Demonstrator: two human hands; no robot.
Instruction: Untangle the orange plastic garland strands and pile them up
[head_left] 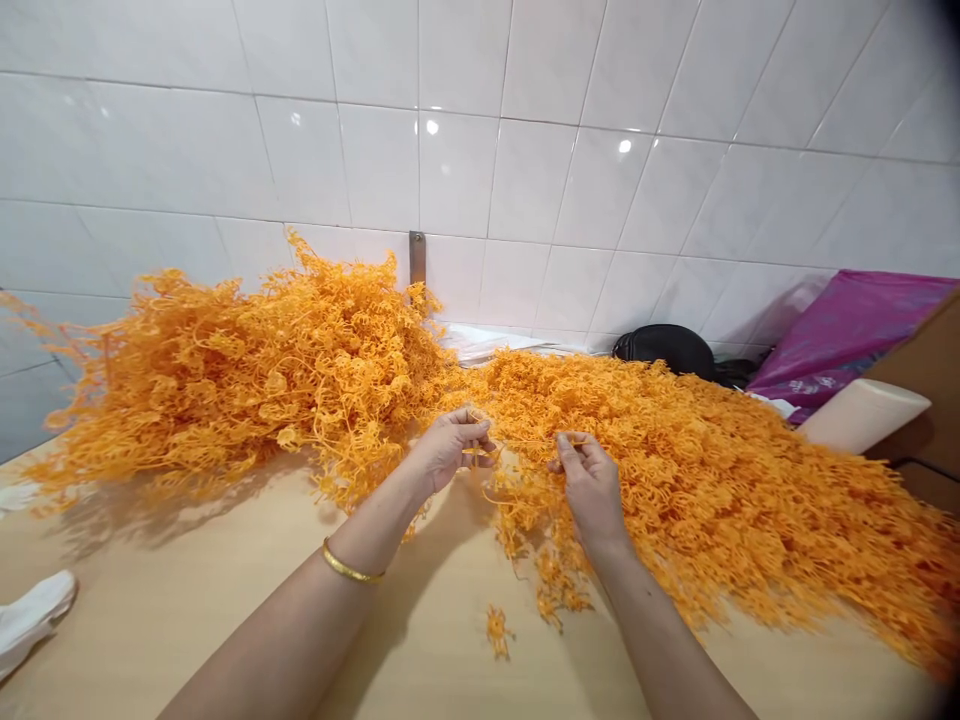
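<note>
Two large heaps of curly orange strands cover the table, a taller left heap [285, 370] and a wide right heap [697, 470]. Between them, at the centre, my left hand [450, 447] pinches a thin orange strand, its fingers curled. My right hand [586, 475] is closed on an orange strand too, a short way to the right and in front of the right heap. A thin strand seems to run between both hands. Beneath them hang loose orange tufts. One small orange piece [498, 632] lies apart on the table nearer to me.
A pale wooden table [247, 570] meets a white tiled wall. At the back right are a black case [666, 349], a purple bag [847, 335] and a cream roll [866, 415] against a brown box [926, 400]. White cloth [34, 618] lies at the left edge.
</note>
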